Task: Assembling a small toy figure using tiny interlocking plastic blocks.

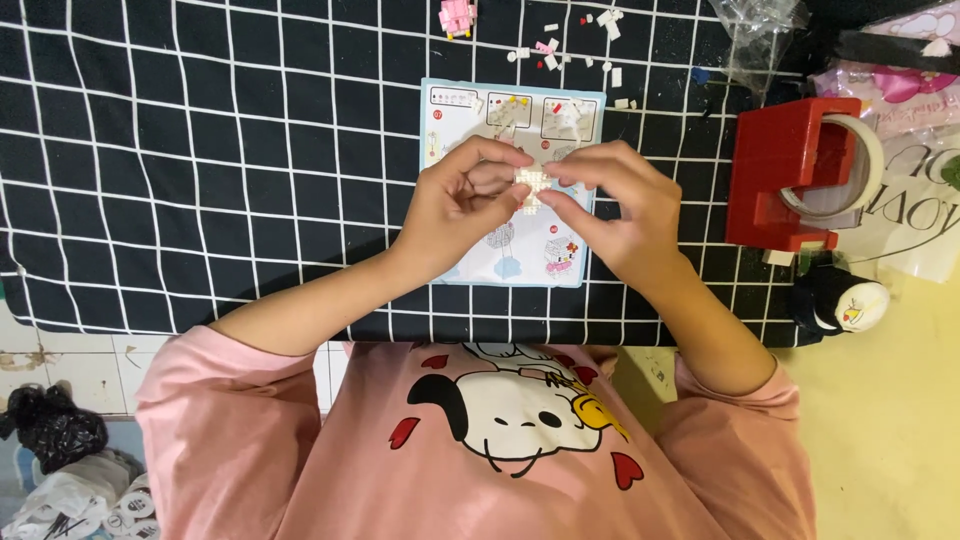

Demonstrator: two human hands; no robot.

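Together, both hands (pixel 545 200) pinch white block piece (pixel 530 183).

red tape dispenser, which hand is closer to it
Right. The right hand is just left of the red tape dispenser in the picture; the left hand lies farther off, beyond the small white block piece both hold.

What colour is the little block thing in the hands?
White or cream: the small block piece, pinched between the left hand and right hand, shows in the head view.
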